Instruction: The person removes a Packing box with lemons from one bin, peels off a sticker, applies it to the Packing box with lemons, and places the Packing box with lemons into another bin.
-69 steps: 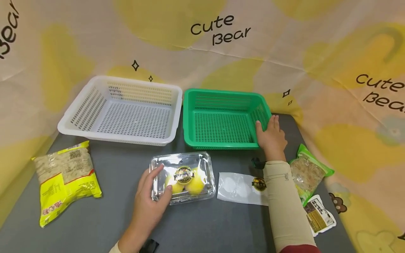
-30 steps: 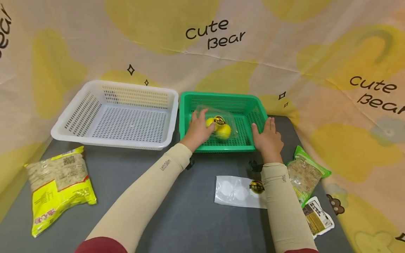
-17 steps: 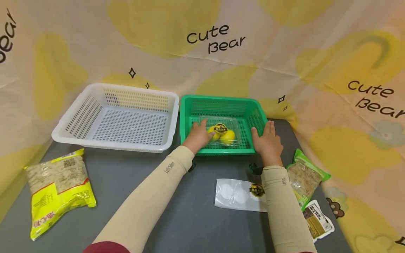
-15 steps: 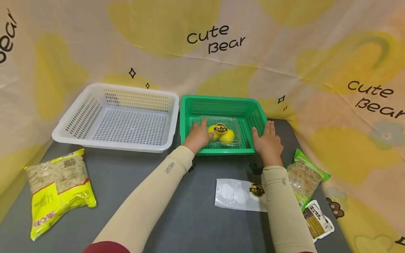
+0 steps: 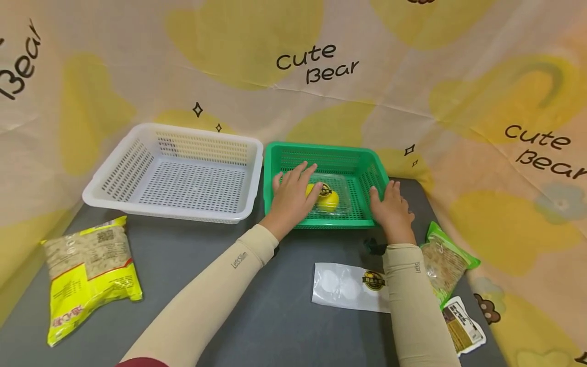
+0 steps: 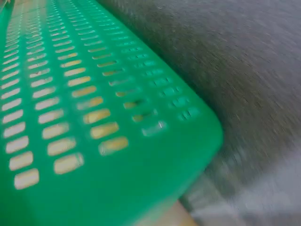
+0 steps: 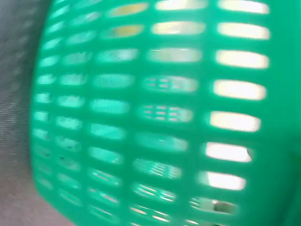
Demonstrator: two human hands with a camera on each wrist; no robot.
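Observation:
A clear plastic fruit box (image 5: 337, 191) with yellow fruits and a black-and-gold label lies flat inside the green basket (image 5: 335, 223). Above its left part is my left hand (image 5: 291, 196), fingers spread and straight, covering some of the fruit. My right hand (image 5: 392, 214) is at the basket's right rim, thumb toward the inside and fingers along the outside; the fingers look fairly straight. Whether it still touches the rim, I cannot tell. Both wrist views are blurred and mostly filled by the basket's slotted green wall (image 6: 141, 179).
A white basket (image 5: 183, 206) stands left of the green one. On the grey table (image 5: 270, 306) lie a yellow bag (image 5: 91, 275), a flat white packet (image 5: 348, 288), a green-edged bag (image 5: 445, 260) and a small brown-and-white packet (image 5: 463, 326).
My left hand has carried the fruit box from the table into the green basket, let go and risen above it with fingers spread. My right hand has stayed at the right rim.

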